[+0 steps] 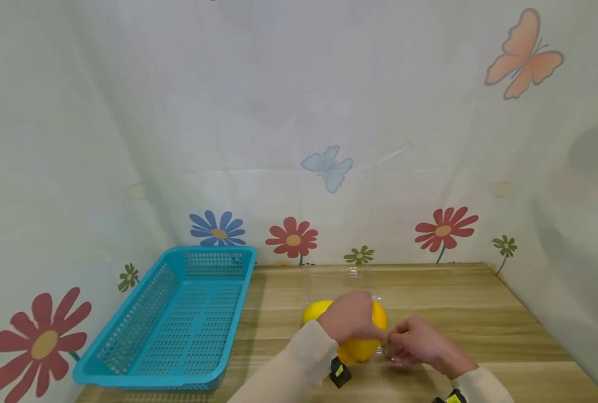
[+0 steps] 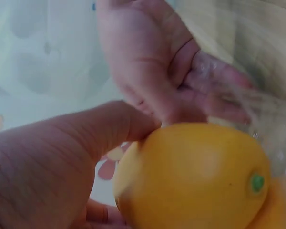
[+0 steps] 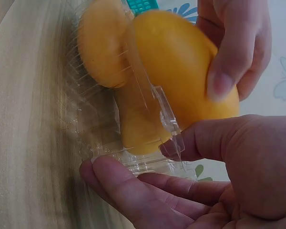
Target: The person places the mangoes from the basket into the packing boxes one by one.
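My left hand (image 1: pixel 349 319) grips a smooth orange-yellow fruit, mango-like (image 2: pixel 195 176), with a small green stem nub at one end. In the right wrist view the left thumb (image 3: pixel 221 86) presses its side. The fruit is at the opening of a clear plastic clamshell box (image 3: pixel 169 119). At the box's near right side, my right hand (image 1: pixel 420 341) pinches the clear rim between thumb and fingers. Another orange-yellow fruit (image 3: pixel 102 43) lies inside the box. A brighter yellow fruit (image 1: pixel 316 309) shows left of my left hand, partly covered by it.
A blue-green perforated plastic basket (image 1: pixel 238 313) stands on the left of the wood-grain table (image 1: pixel 460 302). The box's clear lid (image 1: pixel 351 273) stands open toward the back. A pale curtain with printed flowers and butterflies (image 1: pixel 329 168) hangs behind and at both sides.
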### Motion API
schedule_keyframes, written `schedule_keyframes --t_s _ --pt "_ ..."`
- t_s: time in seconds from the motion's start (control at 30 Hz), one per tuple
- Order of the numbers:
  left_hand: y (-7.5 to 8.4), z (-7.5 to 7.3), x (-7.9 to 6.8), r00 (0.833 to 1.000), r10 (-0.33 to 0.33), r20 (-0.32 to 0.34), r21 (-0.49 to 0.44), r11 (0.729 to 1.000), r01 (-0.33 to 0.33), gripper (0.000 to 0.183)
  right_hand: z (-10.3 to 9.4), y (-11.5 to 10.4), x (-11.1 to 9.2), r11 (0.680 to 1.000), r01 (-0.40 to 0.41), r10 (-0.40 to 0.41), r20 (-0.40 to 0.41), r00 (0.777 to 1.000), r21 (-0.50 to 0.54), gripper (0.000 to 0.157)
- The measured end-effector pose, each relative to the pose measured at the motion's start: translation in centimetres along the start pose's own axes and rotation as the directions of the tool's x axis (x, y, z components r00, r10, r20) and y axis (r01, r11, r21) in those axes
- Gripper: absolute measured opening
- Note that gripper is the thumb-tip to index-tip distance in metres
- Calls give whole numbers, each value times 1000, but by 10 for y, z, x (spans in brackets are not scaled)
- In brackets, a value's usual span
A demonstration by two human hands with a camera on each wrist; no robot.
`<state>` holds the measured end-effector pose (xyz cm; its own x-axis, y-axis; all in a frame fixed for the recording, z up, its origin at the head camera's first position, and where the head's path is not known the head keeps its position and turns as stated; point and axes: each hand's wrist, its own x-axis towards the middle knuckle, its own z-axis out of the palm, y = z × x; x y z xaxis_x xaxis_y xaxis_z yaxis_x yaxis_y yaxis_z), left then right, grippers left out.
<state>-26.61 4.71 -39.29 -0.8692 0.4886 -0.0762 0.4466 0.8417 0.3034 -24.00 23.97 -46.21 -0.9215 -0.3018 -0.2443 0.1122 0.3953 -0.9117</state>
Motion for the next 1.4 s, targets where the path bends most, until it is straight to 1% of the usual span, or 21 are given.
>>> schedule_keyframes --t_s 0.07,0.17,0.27,0.4,0.47,0.57,0.67,0.73,0.77,0.83,0.93,1.03,1.17,1.2,1.3,1.4 --pt "4 5 2 1000 -24 -8 4 1000 24 38 -1 -2 0 1000 -16 16 11 1000 5 25" --pt "9 10 2 999 -46 -29 35 998 47 39 -3 -3 0 999 -34 34 25 999 -1 28" --pt "11 13 3 995 -68 -70 50 996 71 41 -5 -3 1 1000 -22 22 45 999 3 29" --pt "11 17 3 990 -86 -115 33 995 90 44 -6 -2 1 997 -3 -3 85 996 71 31" --pt "11 20 2 988 -91 -128 40 995 97 47 -6 -2 0 995 -1 -9 97 995 103 31" --pt "13 23 2 982 -84 -168 97 990 101 51 -6 -2 0 991 6 -20 102 995 132 32" --pt "15 25 0 977 -55 -205 178 980 92 56 -6 -3 -1 990 2 -16 99 995 143 33" --pt "16 26 -1 978 -39 -203 213 974 83 56 -6 -4 -1 990 -15 3 89 996 137 34" --pt "16 26 -2 979 -31 -200 215 974 75 56 -6 -4 -2 991 -24 13 85 996 133 34" --pt "16 27 -3 983 -25 -182 193 979 61 55 -7 -4 -2 991 -33 23 79 997 129 34" --pt "15 29 -2 989 -35 -146 109 993 51 50 -8 -2 -2 990 -46 37 71 997 132 35" --pt "10 34 -2 992 -13 -128 69 997 22 45 -9 -1 -2 988 -45 34 73 997 147 36" --pt "-1 38 -4 990 31 -138 51 998 -24 38 -8 0 -2 988 -47 36 76 996 144 38" --pt "-4 36 -5 989 33 -142 23 999 -30 36 -8 0 -3 989 -53 43 74 996 137 38" --pt "-17 26 -10 989 6 -147 -76 997 -17 31 -9 -1 -3 992 -65 57 72 996 111 38" --pt "-33 13 -16 986 -41 -162 -210 978 6 27 -10 -1 -4 994 -65 60 67 996 87 37"
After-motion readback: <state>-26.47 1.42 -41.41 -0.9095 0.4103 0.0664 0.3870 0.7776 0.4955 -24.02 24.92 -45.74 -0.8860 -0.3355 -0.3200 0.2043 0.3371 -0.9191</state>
